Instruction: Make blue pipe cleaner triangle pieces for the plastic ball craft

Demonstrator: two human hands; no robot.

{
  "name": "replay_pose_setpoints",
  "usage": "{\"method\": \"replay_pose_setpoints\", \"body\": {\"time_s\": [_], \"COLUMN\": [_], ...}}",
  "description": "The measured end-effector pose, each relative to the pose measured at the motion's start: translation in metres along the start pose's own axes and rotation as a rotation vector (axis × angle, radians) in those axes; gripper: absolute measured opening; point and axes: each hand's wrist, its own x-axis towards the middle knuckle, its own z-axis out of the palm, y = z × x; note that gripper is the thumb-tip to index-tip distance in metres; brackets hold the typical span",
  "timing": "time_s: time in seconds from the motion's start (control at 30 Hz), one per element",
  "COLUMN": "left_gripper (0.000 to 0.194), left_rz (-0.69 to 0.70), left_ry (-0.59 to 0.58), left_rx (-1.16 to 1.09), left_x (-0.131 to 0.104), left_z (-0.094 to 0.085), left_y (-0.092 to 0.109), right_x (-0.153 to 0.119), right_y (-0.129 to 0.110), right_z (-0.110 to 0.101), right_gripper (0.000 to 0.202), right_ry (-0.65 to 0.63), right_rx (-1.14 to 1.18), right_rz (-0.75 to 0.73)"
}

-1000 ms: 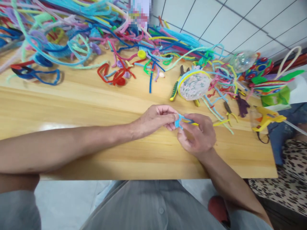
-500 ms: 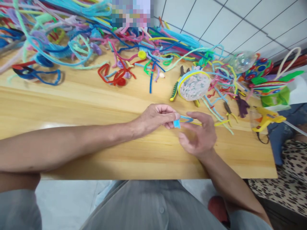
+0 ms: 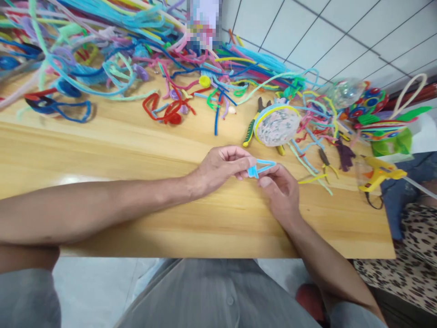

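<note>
A light blue pipe cleaner (image 3: 253, 171), folded into tight bends at one end with a narrow loop sticking out to the right, is pinched between the thumb and fingers of my left hand (image 3: 227, 166). My right hand (image 3: 282, 189) closes thumb and fingers on the lower right side of the same loop. Both hands are above the wooden table (image 3: 164, 223). A yellow pipe cleaner (image 3: 313, 178) lies just right of my right hand. Beyond the hands sits a clear round dome (image 3: 277, 125) edged with yellow and blue, partly covering green-handled pliers (image 3: 250, 130).
Heaps of coloured pipe cleaners (image 3: 112, 27) fill the table's far side. Red bent pieces (image 3: 164, 109) lie nearer. To the right are small pliers (image 3: 326, 161), a yellow glue gun (image 3: 380, 173) and decorated balls (image 3: 368, 100). A person in leopard print (image 3: 419, 232) is at the right edge.
My right hand has closed from spread fingers onto the blue pipe cleaner. The yellow strand that ran behind it now shows only to its right. My left hand keeps its pinch.
</note>
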Motion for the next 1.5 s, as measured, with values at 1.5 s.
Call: {"method": "replay_pose_setpoints", "body": {"time_s": [1.5], "left_gripper": [0.028], "left_rz": [-0.067], "left_ry": [-0.091], "left_rx": [-0.041], "left_x": [0.001], "left_z": [-0.001], "left_y": [-0.001], "right_x": [0.005], "right_y": [-0.004], "right_z": [0.008], "right_gripper": [0.023], "right_ry": [-0.015], "right_rx": [0.022], "right_rz": [0.108]}}
